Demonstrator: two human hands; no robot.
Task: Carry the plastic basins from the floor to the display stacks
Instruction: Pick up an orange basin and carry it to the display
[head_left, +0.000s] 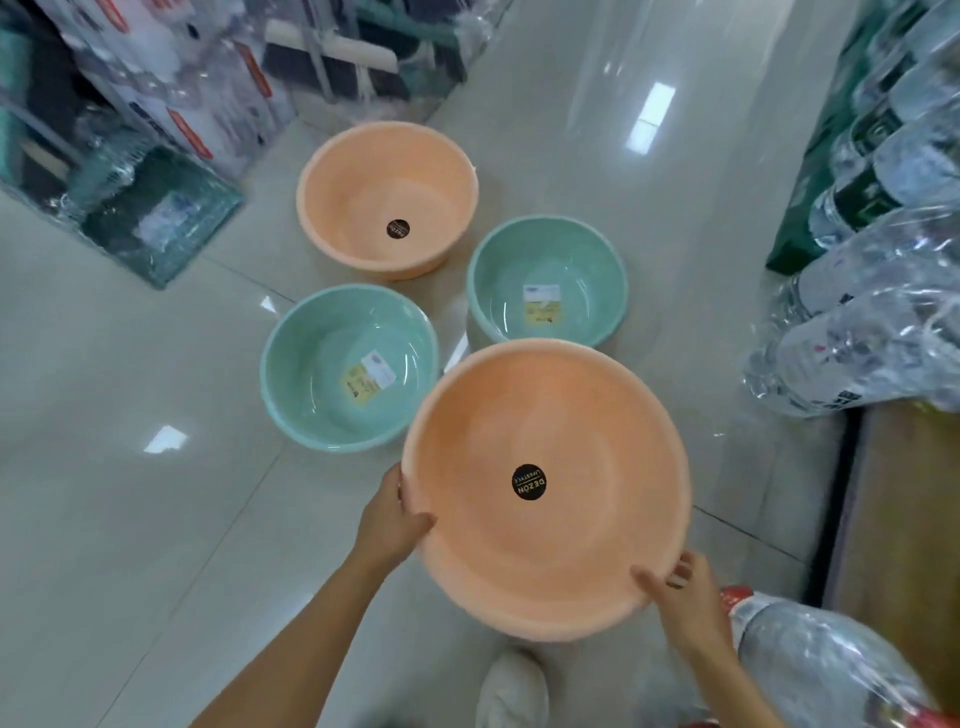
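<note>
I hold a large orange basin (571, 441) with a round black sticker inside, raised above the floor and tilted toward me. My left hand (395, 519) grips its left rim and my right hand (680, 597) grips its near right rim. Three more basins stand on the floor beyond it: a second orange basin (363, 182) at the back, a green basin (332, 343) on the left and another green basin (561, 260) on the right, partly hidden by the held one.
A glossy tiled floor (104, 467) runs down the aisle. Plastic-wrapped goods (883, 291) pile up along the right, with a wrapped bundle (810, 660) near my right arm. A green crate (156, 218) and boxed stock line the left. My white shoe (511, 686) shows below.
</note>
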